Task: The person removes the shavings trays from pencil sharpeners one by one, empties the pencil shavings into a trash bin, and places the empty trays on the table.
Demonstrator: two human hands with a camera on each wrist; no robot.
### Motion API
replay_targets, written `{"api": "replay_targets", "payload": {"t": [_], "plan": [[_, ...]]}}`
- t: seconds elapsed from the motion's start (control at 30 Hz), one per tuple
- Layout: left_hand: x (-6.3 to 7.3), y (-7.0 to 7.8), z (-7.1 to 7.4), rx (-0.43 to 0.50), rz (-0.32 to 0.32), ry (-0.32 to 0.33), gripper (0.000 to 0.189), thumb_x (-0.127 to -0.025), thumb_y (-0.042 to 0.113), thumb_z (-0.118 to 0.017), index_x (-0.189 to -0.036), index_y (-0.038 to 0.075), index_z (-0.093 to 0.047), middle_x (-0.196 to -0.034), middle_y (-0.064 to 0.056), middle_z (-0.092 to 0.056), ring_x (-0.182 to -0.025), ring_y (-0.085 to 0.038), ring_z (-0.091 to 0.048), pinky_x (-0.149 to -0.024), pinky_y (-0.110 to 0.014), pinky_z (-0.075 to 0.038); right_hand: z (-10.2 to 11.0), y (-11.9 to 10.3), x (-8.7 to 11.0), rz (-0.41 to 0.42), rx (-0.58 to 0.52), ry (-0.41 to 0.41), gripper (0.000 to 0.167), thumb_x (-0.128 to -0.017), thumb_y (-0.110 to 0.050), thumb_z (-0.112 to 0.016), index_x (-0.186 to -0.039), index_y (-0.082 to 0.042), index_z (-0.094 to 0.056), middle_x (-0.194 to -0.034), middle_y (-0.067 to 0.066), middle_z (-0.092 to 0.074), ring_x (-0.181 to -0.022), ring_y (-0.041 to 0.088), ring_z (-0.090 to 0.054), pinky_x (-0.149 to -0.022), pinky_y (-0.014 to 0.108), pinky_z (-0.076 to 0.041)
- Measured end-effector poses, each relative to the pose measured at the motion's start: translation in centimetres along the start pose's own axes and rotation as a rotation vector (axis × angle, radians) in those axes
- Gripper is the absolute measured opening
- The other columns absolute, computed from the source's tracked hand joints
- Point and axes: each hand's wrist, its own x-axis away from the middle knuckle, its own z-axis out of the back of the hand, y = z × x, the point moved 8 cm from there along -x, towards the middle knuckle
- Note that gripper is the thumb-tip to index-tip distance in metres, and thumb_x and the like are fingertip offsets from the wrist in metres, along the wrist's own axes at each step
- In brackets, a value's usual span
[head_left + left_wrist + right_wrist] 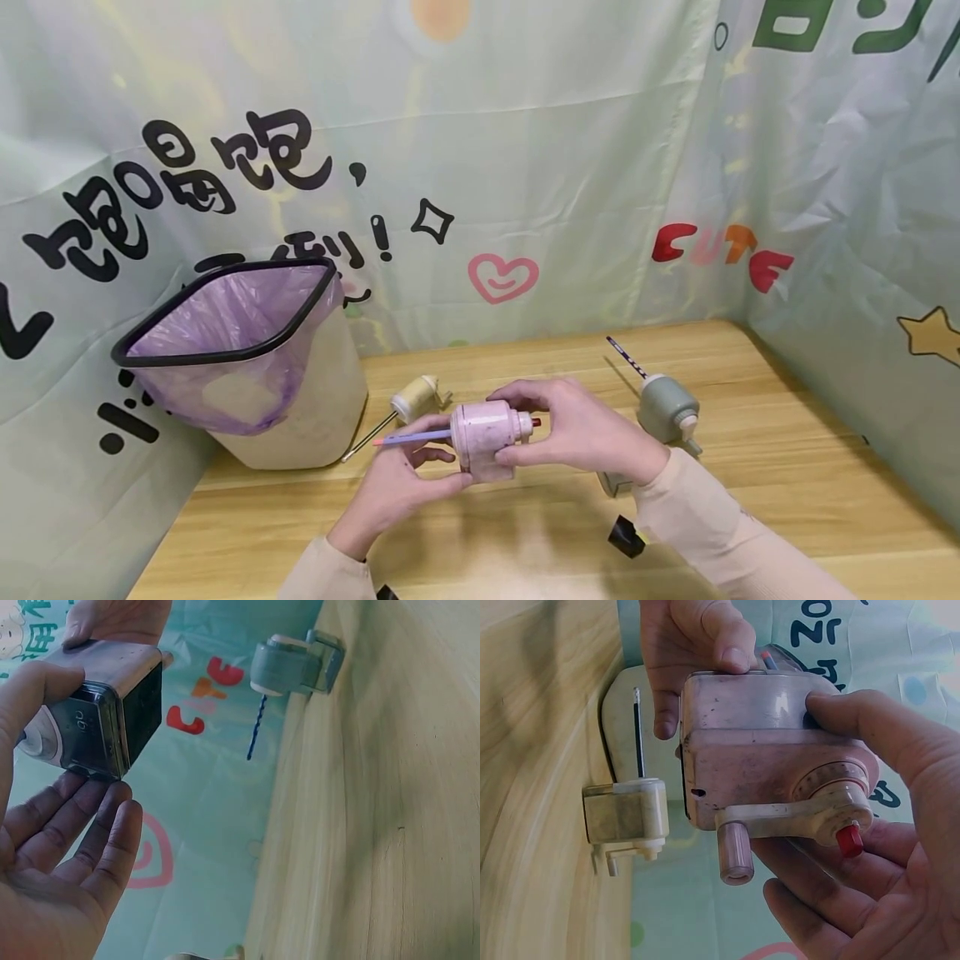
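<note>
A pink hand-crank pencil sharpener (483,433) is held above the wooden table between both hands. My left hand (397,492) grips it from the left, its thumb on one side and its fingertips on the other. From the crank end, my right hand (581,429) holds the body between thumb and fingers. A blue-purple pencil (420,437) with a pinkish end sticks out of the front, towards the left. In the right wrist view, the pale crank (780,821) points across the back, with a red piece (850,840) at its hub.
A cream sharpener (416,400) with a dark pencil lies behind the left hand. Behind the right forearm is a grey sharpener (663,408) holding a blue patterned pencil (626,357). A bin (330,408) lined with a purple bag stands at left, against the printed cloth backdrop (585,167).
</note>
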Motion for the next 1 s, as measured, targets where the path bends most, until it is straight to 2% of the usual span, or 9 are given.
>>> {"api": "replay_targets", "payload": {"t": [0.17, 0.37, 0.7, 0.83, 1.0], "plan": [[-0.05, 0.0, 0.24, 0.008, -0.003, 0.003, 0.061, -0.081, 0.008, -0.093, -0.136, 0.011, -0.068, -0.137, -0.011, -0.069, -0.117, -0.011, -0.07, -0.095, -0.038, -0.064, 0.02, -0.09, -0.12, -0.005, -0.004, -0.006, 0.055, -0.086, -0.042, -0.091, -0.132, -0.02, -0.071, -0.115, -0.011, -0.077, -0.107, 0.006, -0.072, -0.1, 0.032, -0.059], [-0.02, 0.0, 0.55, 0.037, 0.004, 0.006, 0.061, -0.081, 0.005, -0.092, -0.136, 0.009, -0.067, -0.134, -0.013, -0.07, -0.114, -0.014, -0.071, -0.094, -0.035, -0.065, 0.35, 0.08, -0.1, -0.032, -0.011, -0.003, 0.056, -0.085, -0.04, -0.092, -0.133, -0.019, -0.071, -0.118, -0.01, -0.077, -0.111, 0.007, -0.072, -0.106, 0.037, -0.058], [-0.02, 0.1, 0.4, 0.036, 0.006, -0.017, 0.063, -0.083, 0.005, -0.09, -0.14, 0.008, -0.063, -0.137, -0.014, -0.067, -0.114, -0.016, -0.07, -0.091, -0.033, -0.065, 0.52, 0.11, -0.13, -0.039, 0.036, 0.009, 0.058, -0.085, -0.043, -0.091, -0.133, -0.019, -0.071, -0.117, -0.011, -0.077, -0.11, 0.006, -0.072, -0.103, 0.036, -0.059], [0.01, 0.12, 0.31, 0.014, 0.007, -0.031, 0.067, -0.084, 0.008, -0.09, -0.145, 0.011, -0.061, -0.14, -0.012, -0.066, -0.116, -0.014, -0.068, -0.089, -0.032, -0.064, 0.48, 0.15, -0.15, -0.042, 0.037, 0.009, 0.058, -0.085, -0.045, -0.091, -0.133, -0.02, -0.071, -0.117, -0.011, -0.077, -0.11, 0.006, -0.073, -0.104, 0.037, -0.059], [-0.03, 0.11, 0.39, -0.014, 0.018, -0.029, 0.062, -0.086, 0.012, -0.09, -0.142, 0.012, -0.063, -0.138, -0.011, -0.068, -0.117, -0.011, -0.067, -0.088, -0.031, -0.062, 0.49, 0.13, -0.19, -0.04, 0.038, 0.009, 0.057, -0.085, -0.045, -0.091, -0.133, -0.02, -0.071, -0.116, -0.011, -0.077, -0.11, 0.006, -0.073, -0.104, 0.037, -0.059]]}}
